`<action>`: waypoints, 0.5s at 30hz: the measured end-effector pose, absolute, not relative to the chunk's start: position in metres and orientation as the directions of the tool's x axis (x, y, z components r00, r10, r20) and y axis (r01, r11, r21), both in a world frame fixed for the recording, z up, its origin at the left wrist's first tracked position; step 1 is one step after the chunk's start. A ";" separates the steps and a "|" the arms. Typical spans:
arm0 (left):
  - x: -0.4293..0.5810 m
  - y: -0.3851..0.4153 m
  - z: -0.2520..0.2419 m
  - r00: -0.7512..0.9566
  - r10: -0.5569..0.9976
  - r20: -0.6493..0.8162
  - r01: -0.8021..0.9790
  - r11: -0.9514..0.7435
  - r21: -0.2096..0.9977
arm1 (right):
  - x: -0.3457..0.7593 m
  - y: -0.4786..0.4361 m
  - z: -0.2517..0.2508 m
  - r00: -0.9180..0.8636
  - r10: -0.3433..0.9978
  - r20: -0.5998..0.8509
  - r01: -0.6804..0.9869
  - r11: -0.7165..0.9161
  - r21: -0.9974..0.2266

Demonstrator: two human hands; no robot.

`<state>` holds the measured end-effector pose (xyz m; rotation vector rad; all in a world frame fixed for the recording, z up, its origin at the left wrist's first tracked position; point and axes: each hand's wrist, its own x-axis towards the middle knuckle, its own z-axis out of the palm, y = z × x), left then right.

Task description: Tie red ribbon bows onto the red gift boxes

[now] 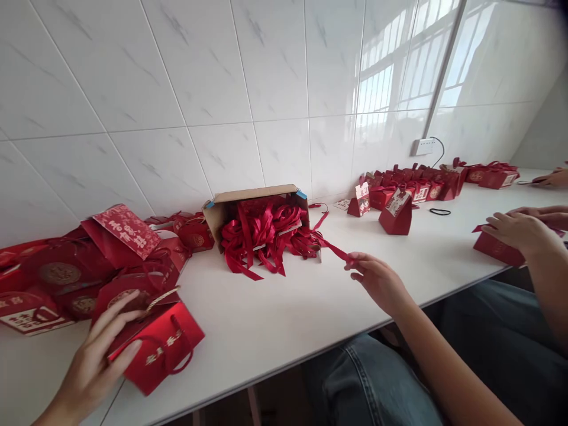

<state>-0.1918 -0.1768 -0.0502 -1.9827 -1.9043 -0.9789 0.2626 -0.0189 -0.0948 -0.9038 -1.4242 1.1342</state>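
My left hand (100,349) grips a shiny red gift box (162,343) with gold characters and a red cord handle, near the table's front left. The thumb lies on its front and the fingers reach over its top. Out to the right, my right hand (377,278) pinches the end of a red ribbon (335,249). That ribbon stretches back toward an open cardboard box (212,228) lying on its side, out of which many bundled red ribbons (261,231) spill onto the white table (248,319).
Red gift boxes (62,269) are heaped at the left. More finished-looking boxes (408,183) stand in rows along the tiled wall, with a single upright box (396,214) before them. At right, a co-worker's hands (519,231) hold a dark red box (497,247). A black loop (440,211) lies nearby.
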 end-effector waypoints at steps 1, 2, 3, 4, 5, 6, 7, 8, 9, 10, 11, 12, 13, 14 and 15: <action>-0.190 -0.170 -0.057 -0.060 0.814 0.578 0.946 -0.139 0.293 | 0.265 -0.023 -0.087 -0.138 0.948 0.286 -0.107 0.273 -0.956; -0.188 -0.165 -0.064 -0.059 0.819 0.571 0.944 -0.140 0.297 | 0.265 -0.027 -0.080 -0.103 0.947 0.304 -0.154 0.287 -0.945; -0.183 -0.160 -0.069 -0.058 0.818 0.572 0.945 -0.139 0.295 | 0.265 -0.030 -0.074 -0.049 0.945 0.324 -0.186 0.310 -0.932; -0.176 -0.156 -0.073 -0.054 0.811 0.583 0.949 -0.141 0.284 | 0.264 -0.033 -0.069 0.022 0.938 0.347 -0.199 0.344 -0.918; -0.168 -0.153 -0.077 -0.039 0.794 0.607 0.951 -0.157 0.267 | 0.261 -0.034 -0.064 0.111 0.920 0.376 -0.188 0.390 -0.901; -0.159 -0.148 -0.079 -0.019 0.787 0.616 0.946 -0.185 0.267 | 0.258 -0.034 -0.059 0.211 0.887 0.411 -0.155 0.446 -0.882; -0.148 -0.144 -0.080 0.006 0.781 0.625 0.930 -0.234 0.284 | 0.255 -0.033 -0.054 0.320 0.835 0.448 -0.111 0.503 -0.857; -0.136 -0.138 -0.081 0.035 0.793 0.609 0.905 -0.284 0.317 | 0.252 -0.032 -0.049 0.429 0.766 0.479 -0.068 0.556 -0.828; -0.124 -0.131 -0.083 0.060 0.811 0.582 0.874 -0.324 0.361 | 0.251 -0.030 -0.043 0.529 0.689 0.496 -0.042 0.605 -0.795; -0.111 -0.123 -0.084 0.097 0.832 0.547 0.835 -0.366 0.410 | 0.252 -0.028 -0.035 0.610 0.619 0.495 -0.041 0.648 -0.760; -0.098 -0.114 -0.085 0.128 0.848 0.514 0.789 -0.401 0.465 | 0.256 -0.025 -0.026 0.667 0.571 0.478 -0.067 0.685 -0.725; -0.086 -0.104 -0.087 0.146 0.849 0.508 0.741 -0.434 0.513 | 0.264 -0.023 -0.016 0.703 0.549 0.452 -0.122 0.719 -0.684; -0.074 -0.094 -0.088 0.159 0.840 0.519 0.690 -0.470 0.550 | 0.275 -0.021 -0.006 0.719 0.545 0.430 -0.177 0.743 -0.645; -0.063 -0.085 -0.089 0.183 0.820 0.543 0.645 -0.517 0.563 | 0.291 -0.021 0.004 0.702 0.570 0.428 -0.217 0.743 -0.634; -0.053 -0.077 -0.088 0.214 0.810 0.547 0.621 -0.545 0.564 | 0.309 -0.021 0.013 0.701 0.564 0.438 -0.205 0.746 -0.633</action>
